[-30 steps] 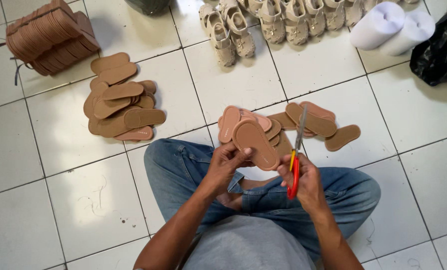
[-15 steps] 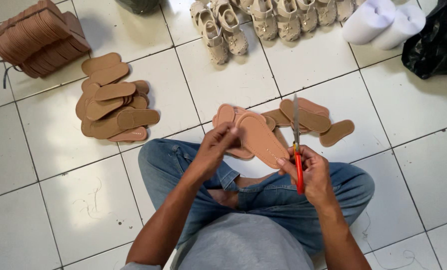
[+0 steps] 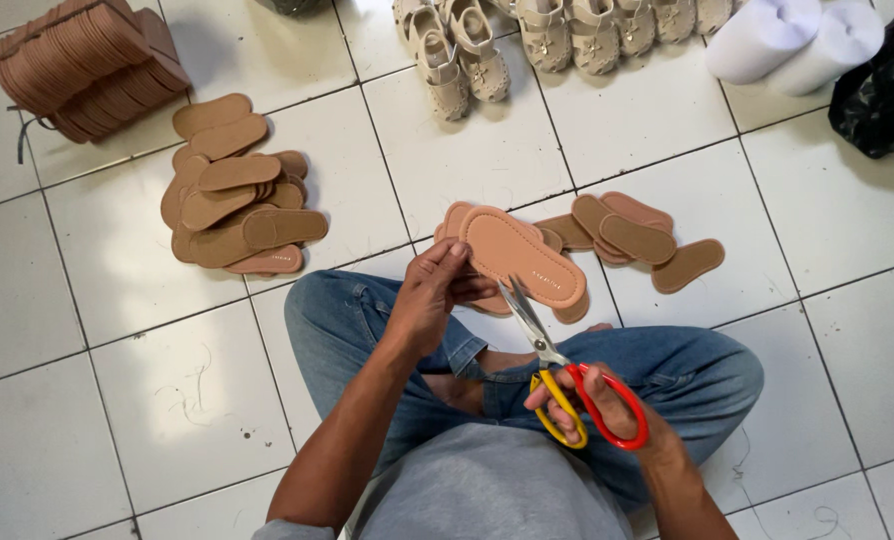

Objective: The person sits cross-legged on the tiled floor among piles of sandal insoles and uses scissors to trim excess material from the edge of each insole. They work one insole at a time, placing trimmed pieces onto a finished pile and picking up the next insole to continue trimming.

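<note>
From the head camera I look down on my own crossed legs in jeans (image 3: pixel 667 375) on a white tiled floor (image 3: pixel 97 290). My left hand (image 3: pixel 432 300) is pinching a tan insole (image 3: pixel 522 258) at its heel end, thumb on top and fingers curled under, holding it flat just above my knees. My right hand (image 3: pixel 597 405) is closed through the loops of the scissors (image 3: pixel 557 375), one loop red and one yellow. The blades are slightly parted, and their tips meet the near edge of the insole, right beside my left fingertips.

To cut well here, I judge that the insole should be turned into the blades by the left hand, while the scissors stay steady and take short bites along the edge. My left fingers should keep back from the blade line.

Beyond the left hand lies a small heap of more insoles (image 3: pixel 632 235), partly under the one I hold. Farther out to the left of that hand is a bigger loose pile of soles (image 3: pixel 232 205), and past it a tied bundle (image 3: pixel 87 65). Well beyond both hands stand a row of beige sandals (image 3: pixel 527 40), two white rolls (image 3: pixel 797 40) and a black bag (image 3: pixel 892 85).
</note>
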Demonstrator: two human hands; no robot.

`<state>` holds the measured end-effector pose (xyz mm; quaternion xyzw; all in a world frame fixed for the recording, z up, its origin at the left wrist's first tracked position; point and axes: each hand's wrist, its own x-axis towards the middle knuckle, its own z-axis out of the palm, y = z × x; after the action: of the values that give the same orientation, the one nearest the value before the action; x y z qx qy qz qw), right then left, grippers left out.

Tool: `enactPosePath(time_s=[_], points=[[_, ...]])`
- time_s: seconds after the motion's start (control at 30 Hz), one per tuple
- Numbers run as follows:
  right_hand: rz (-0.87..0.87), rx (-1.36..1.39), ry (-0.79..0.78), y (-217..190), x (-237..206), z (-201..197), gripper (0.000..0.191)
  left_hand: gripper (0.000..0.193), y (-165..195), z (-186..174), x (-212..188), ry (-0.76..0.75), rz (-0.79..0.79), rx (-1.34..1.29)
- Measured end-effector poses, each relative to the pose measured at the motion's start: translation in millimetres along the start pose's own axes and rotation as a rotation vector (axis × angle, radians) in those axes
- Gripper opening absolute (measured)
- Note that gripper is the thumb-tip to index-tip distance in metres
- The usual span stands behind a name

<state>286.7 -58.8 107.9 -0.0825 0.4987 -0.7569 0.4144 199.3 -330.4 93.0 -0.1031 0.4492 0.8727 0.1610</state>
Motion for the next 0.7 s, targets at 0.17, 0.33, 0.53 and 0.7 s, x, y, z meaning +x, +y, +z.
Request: enactPosePath(time_s=[0.17, 0.33, 0.53, 0.7], points=[[-0.011, 0.049, -0.042, 0.2, 1.8, -3.5, 0.093, 0.027, -0.6, 0.3, -1.0, -0.003, 0.009, 0.039], [0.022, 0.076, -0.028, 0.6, 0.4, -5.0, 0.092, 0.026, -1.1, 3.4, -2.4, -0.013, -0.002, 0.043], [0.038, 0.067, -0.032, 4.2, -0.5, -6.2, 0.094, 0.028, -2.6, 3.1, -4.4, -0.01, 0.001, 0.074], [0.03, 0.059, -0.022, 11.1, 2.0, -8.4, 0.095, 0.028, -5.5, -0.6, -4.3, -0.027, 0.005, 0.054]])
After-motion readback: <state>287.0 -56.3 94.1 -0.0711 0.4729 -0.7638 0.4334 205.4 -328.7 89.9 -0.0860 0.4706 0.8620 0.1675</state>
